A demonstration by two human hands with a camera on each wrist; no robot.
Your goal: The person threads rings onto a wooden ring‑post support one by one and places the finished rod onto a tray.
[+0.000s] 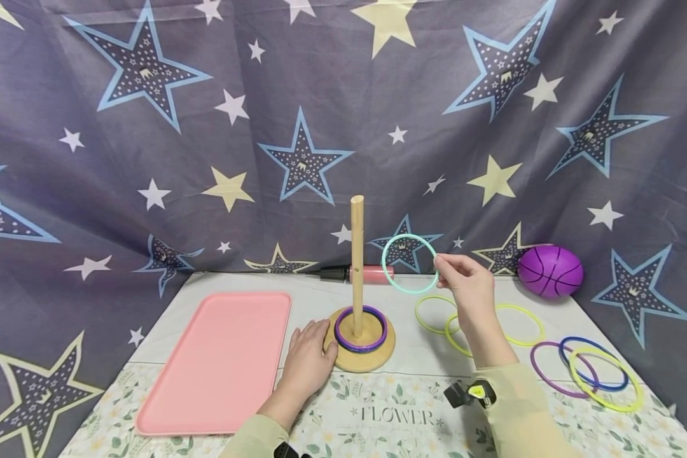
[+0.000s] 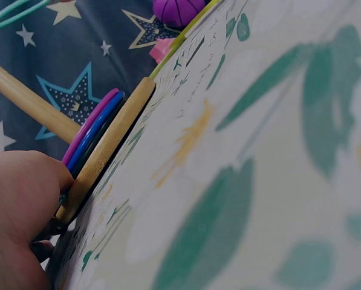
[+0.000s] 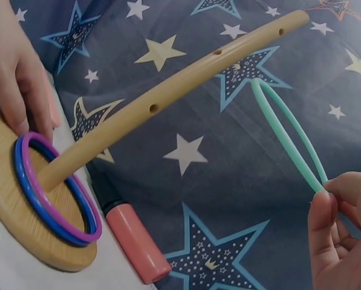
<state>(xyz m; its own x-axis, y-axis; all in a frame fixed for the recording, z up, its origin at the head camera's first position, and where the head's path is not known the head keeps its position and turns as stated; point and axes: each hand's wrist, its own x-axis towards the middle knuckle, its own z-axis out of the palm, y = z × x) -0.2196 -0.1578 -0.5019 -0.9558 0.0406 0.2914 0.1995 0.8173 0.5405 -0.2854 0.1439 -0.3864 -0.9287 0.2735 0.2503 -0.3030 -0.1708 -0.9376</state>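
A round wooden base (image 1: 362, 362) carries an upright wooden peg (image 1: 357, 254). Around the foot of the peg lie a purple ring (image 3: 86, 232) and, beneath it, a blue ring (image 3: 32, 202). My left hand (image 1: 309, 359) rests on the left edge of the base, its fingers extended and its thumb near the rings. With thumb and fingertips my right hand (image 1: 469, 283) pinches a mint-green ring (image 1: 385, 257) by its right side. That ring is held up in the air to the right of the peg, apart from it.
A pink tray (image 1: 217, 362) lies left of the stand. Behind the peg is a pink-and-black pump (image 1: 372, 274). Several loose rings, among them a yellow ring (image 1: 635, 397) and a purple ring (image 1: 541, 375), lie at right. A purple ball (image 1: 549, 271) sits by the star-patterned curtain (image 1: 332, 83).
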